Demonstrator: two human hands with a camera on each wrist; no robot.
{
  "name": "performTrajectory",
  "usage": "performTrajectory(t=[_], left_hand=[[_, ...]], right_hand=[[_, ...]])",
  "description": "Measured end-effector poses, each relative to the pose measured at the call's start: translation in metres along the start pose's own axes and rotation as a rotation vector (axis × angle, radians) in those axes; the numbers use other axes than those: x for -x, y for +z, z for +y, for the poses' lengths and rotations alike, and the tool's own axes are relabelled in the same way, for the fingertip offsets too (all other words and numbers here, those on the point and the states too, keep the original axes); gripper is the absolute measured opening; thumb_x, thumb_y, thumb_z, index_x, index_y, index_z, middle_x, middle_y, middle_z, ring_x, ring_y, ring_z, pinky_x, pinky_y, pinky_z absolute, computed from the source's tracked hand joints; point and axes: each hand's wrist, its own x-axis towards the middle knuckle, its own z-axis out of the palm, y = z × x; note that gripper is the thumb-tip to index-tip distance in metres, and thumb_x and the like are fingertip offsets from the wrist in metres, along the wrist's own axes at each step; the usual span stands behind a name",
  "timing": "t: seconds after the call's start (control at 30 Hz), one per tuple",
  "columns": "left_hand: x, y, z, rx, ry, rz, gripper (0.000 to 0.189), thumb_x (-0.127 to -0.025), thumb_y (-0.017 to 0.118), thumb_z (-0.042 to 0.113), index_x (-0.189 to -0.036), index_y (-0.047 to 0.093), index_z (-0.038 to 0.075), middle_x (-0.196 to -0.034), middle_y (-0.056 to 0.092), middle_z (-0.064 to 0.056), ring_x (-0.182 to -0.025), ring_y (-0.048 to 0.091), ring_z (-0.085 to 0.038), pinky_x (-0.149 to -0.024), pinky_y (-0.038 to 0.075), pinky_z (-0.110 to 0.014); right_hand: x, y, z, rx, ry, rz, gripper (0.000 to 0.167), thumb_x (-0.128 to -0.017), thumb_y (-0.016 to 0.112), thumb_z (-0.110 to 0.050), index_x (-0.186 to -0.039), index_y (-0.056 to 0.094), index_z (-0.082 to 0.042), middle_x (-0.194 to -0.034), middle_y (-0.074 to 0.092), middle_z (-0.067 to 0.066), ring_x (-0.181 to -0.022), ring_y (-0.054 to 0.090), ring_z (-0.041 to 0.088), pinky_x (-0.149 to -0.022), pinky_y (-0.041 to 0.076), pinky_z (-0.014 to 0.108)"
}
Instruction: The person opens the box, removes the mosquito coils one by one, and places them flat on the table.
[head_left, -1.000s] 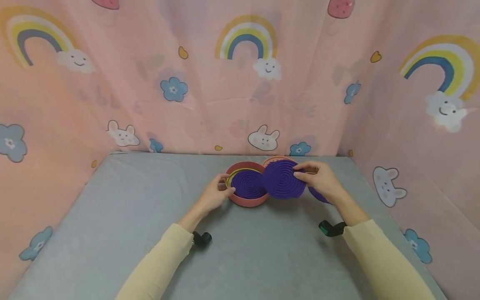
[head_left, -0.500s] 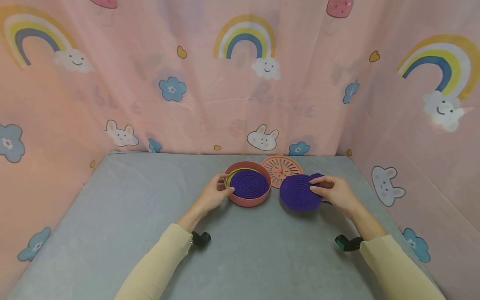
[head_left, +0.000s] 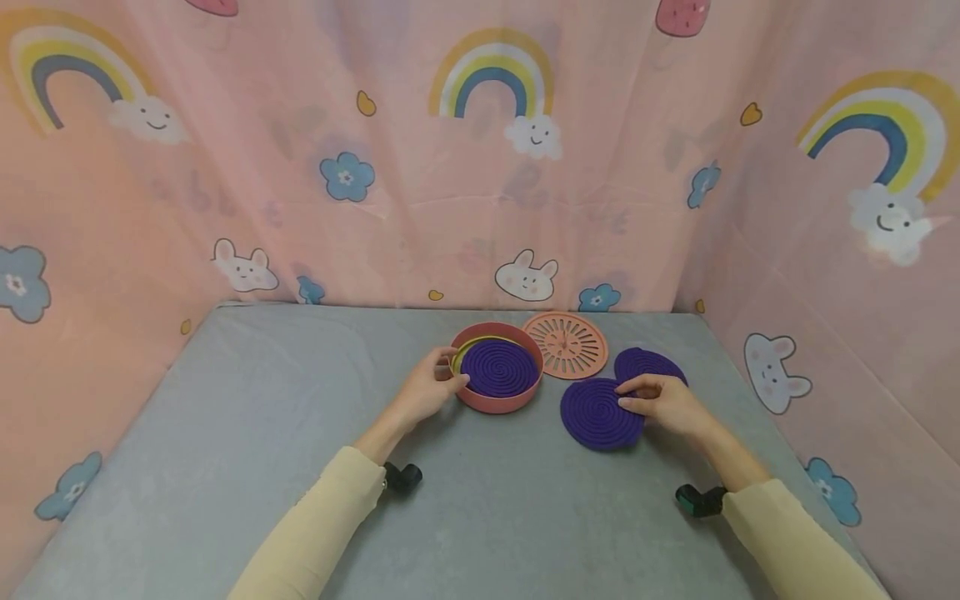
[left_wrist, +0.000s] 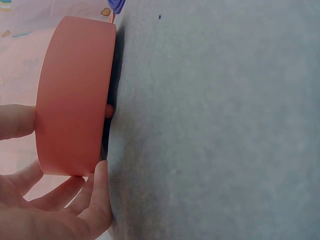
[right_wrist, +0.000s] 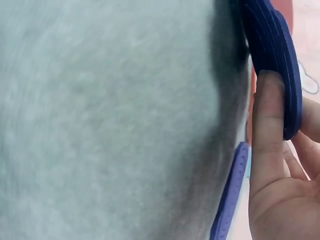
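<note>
My left hand (head_left: 433,385) grips the left side of a round red-pink box (left_wrist: 77,95), with the thumb and fingers at its rim and wall. Inside lies a purple spiral coaster (head_left: 498,368), a yellow rim (head_left: 459,358) showing along its left edge. To the right, my right hand (head_left: 667,404) pinches another purple spiral coaster (head_left: 600,415) by its right edge, between thumb and fingers. In the right wrist view, the held coaster (right_wrist: 280,60) is seen edge-on, close over the table, its edge looking layered. A further purple coaster (head_left: 651,363) lies just behind that hand.
Behind the box, a coral disc (head_left: 570,358) with radial slots lies flat beside its right wall. A grey cloth (head_left: 480,517) covers the table. Pink printed curtains (head_left: 420,217) stand at the back and both sides. Each wrist carries a small black camera (head_left: 405,480).
My right hand has moved right and toward me, lowering the held coaster from beside the box to near the table. The coral disc and rear coaster are uncovered. My left hand stays put.
</note>
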Motion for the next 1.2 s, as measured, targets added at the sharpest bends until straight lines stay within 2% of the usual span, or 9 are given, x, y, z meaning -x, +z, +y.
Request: performTrajectory(t=[0.1, 0.33, 0.53, 0.9, 1.07, 1.2], left_hand=[[0.0, 0.0, 0.0, -0.002, -0.001, 0.003, 0.056, -0.098, 0.07, 0.024, -0.148, 0.048, 0.013, -0.144, 0.051, -0.015, -0.13, 0.054, -0.032, -0.097, 0.052, -0.049], [-0.001, 0.002, 0.002, -0.002, 0.003, -0.006, 0.057, -0.098, 0.07, 0.024, -0.149, 0.047, 0.011, -0.144, 0.05, -0.015, -0.13, 0.054, -0.032, -0.098, 0.051, -0.049], [0.0, 0.0, 0.002, -0.002, 0.004, -0.003, 0.057, -0.098, 0.069, 0.023, -0.149, 0.047, 0.011, -0.143, 0.051, -0.015, -0.13, 0.054, -0.032, -0.098, 0.051, -0.049], [0.0, -0.001, 0.002, -0.004, 0.013, -0.004, 0.056, -0.099, 0.068, 0.024, -0.149, 0.046, 0.01, -0.145, 0.049, -0.016, -0.132, 0.053, -0.034, -0.099, 0.05, -0.051], [0.001, -0.001, 0.001, -0.004, 0.01, -0.001, 0.056, -0.099, 0.068, 0.024, -0.149, 0.047, 0.011, -0.145, 0.05, -0.016, -0.131, 0.053, -0.033, -0.099, 0.05, -0.05], [0.001, 0.0, 0.001, -0.005, 0.01, 0.004, 0.055, -0.099, 0.069, 0.024, -0.148, 0.047, 0.011, -0.144, 0.05, -0.016, -0.131, 0.054, -0.033, -0.098, 0.051, -0.05]], right_hand=[[-0.002, 0.001, 0.003, 0.01, -0.004, -0.002, 0.037, -0.096, 0.072, -0.02, -0.126, 0.066, 0.001, -0.115, 0.064, 0.016, -0.087, 0.059, 0.022, -0.071, 0.056, 0.034], [-0.002, -0.005, 0.005, 0.046, -0.034, 0.023, 0.037, -0.099, 0.067, -0.015, -0.128, 0.061, 0.007, -0.119, 0.065, 0.022, -0.093, 0.066, 0.023, -0.074, 0.057, 0.03], [-0.003, -0.014, 0.001, 0.051, -0.07, 0.045, 0.037, -0.101, 0.064, -0.012, -0.128, 0.059, 0.012, -0.119, 0.065, 0.025, -0.098, 0.069, 0.027, -0.079, 0.06, 0.033], [0.0, -0.009, -0.035, 0.068, -0.129, 0.094, 0.041, -0.103, 0.062, -0.021, -0.131, 0.059, 0.008, -0.125, 0.064, 0.027, -0.109, 0.067, 0.041, -0.089, 0.057, 0.044], [-0.003, 0.001, -0.054, 0.09, -0.149, 0.126, 0.039, -0.103, 0.062, -0.025, -0.131, 0.063, 0.002, -0.124, 0.066, 0.025, -0.107, 0.067, 0.038, -0.092, 0.055, 0.051], [-0.006, 0.011, -0.066, 0.101, -0.181, 0.134, 0.039, -0.104, 0.062, -0.028, -0.131, 0.063, 0.0, -0.124, 0.067, 0.023, -0.109, 0.066, 0.037, -0.094, 0.053, 0.052]])
